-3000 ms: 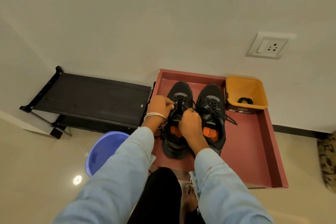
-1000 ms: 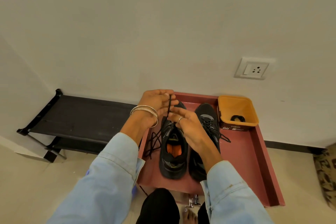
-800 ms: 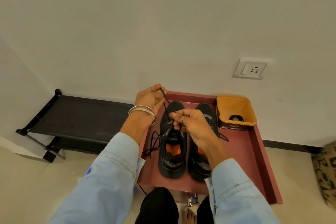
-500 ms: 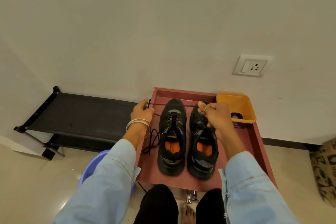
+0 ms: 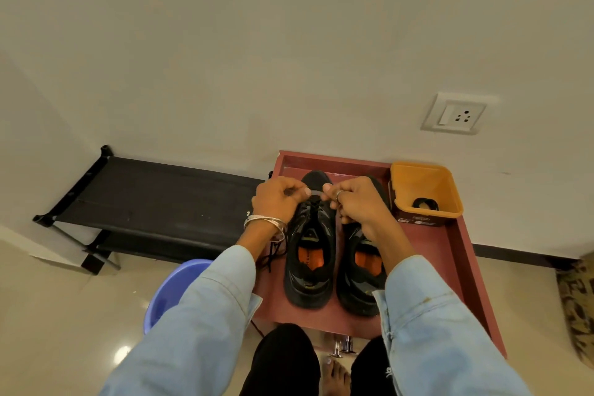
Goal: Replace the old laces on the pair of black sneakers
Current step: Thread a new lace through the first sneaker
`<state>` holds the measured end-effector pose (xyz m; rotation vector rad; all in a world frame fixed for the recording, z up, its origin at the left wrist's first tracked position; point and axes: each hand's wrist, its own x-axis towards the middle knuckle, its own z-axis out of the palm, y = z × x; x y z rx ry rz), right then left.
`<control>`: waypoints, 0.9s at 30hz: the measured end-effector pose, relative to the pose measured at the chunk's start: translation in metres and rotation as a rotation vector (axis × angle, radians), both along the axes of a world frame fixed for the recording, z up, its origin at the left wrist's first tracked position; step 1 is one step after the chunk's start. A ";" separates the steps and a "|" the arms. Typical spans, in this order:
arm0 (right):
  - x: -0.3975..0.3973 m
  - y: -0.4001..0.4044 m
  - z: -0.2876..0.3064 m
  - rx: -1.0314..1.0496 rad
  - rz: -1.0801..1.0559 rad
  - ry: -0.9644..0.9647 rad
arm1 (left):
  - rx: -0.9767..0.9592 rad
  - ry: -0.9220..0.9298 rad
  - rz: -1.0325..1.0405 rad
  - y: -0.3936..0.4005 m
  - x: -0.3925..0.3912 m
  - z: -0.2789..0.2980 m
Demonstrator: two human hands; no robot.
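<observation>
Glossy cream tile floor (image 5: 58,315) under a plain off-white wall (image 5: 257,42); seen from above, looking down and forward. Nearest: bare toes (image 5: 334,370) on the tile between dark trouser legs, two pale denim sleeves (image 5: 205,315) reaching forward. Blue plastic tub (image 5: 170,286) on the floor, partly hidden beneath the left sleeve. Low maroon tray (image 5: 463,267) ahead, raised rim all round, far edge against the wall. On it, pair of black sneakers side by side, toes to the wall, orange insoles showing: left sneaker (image 5: 310,254), right sneaker (image 5: 360,273) partly covered by the right forearm. Loose black lace (image 5: 273,252) trailing on the tray just left of the left sneaker, below the bangled wrist. Above the left sneaker's toe end, both hands close together: left hand (image 5: 278,199) with fingers curled, thumb and forefinger pinching a short taut stretch of lace; right hand (image 5: 355,199), ring on one finger, pinching the other end of that same stretch. Whether the pinched piece runs through an eyelet: cannot tell. Orange plastic bin (image 5: 427,177) on the tray's far right corner, a small dark coiled item (image 5: 425,203) inside. Black low rack (image 5: 154,199) left of the tray, along the wall. White switch-and-socket plate (image 5: 456,114) on the wall above the bin. Patterned fabric (image 5: 578,305) at the far right edge.
</observation>
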<state>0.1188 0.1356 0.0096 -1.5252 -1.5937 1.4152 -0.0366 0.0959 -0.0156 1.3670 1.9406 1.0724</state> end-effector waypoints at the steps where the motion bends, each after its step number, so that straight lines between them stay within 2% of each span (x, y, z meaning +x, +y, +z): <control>1: 0.004 0.001 -0.002 -0.023 0.006 0.004 | -0.009 0.014 0.094 -0.001 -0.005 -0.002; 3: 0.011 0.002 -0.006 -0.044 0.014 0.000 | -0.038 0.062 0.243 -0.003 -0.014 -0.005; 5: 0.014 0.002 -0.009 -0.039 0.026 0.000 | -0.110 0.104 0.287 -0.005 -0.021 -0.008; 8: 0.008 0.003 -0.014 -0.019 0.034 -0.023 | -0.277 0.336 0.215 -0.006 -0.016 -0.012; 10: 0.001 0.005 -0.016 -0.002 0.034 -0.069 | -0.226 0.453 0.075 -0.005 -0.008 -0.012; 13: -0.009 0.005 -0.017 0.025 0.067 -0.120 | -0.006 0.386 -0.144 0.001 0.006 -0.010; 16: -0.011 0.006 -0.021 0.018 0.052 -0.090 | 0.018 0.279 -0.166 0.007 0.014 -0.009; 19: -0.007 0.008 -0.032 0.031 -0.016 -0.099 | -0.015 0.224 -0.153 0.012 0.015 -0.013; 21: -0.005 0.006 -0.042 0.060 0.019 -0.219 | -0.083 0.213 -0.130 0.014 0.016 -0.017; 24: -0.007 -0.004 -0.056 0.096 0.168 -0.498 | -0.213 0.275 -0.111 0.018 0.020 -0.029; 27: -0.010 -0.012 -0.064 0.174 0.144 -0.586 | -0.265 0.245 -0.068 0.022 0.025 -0.040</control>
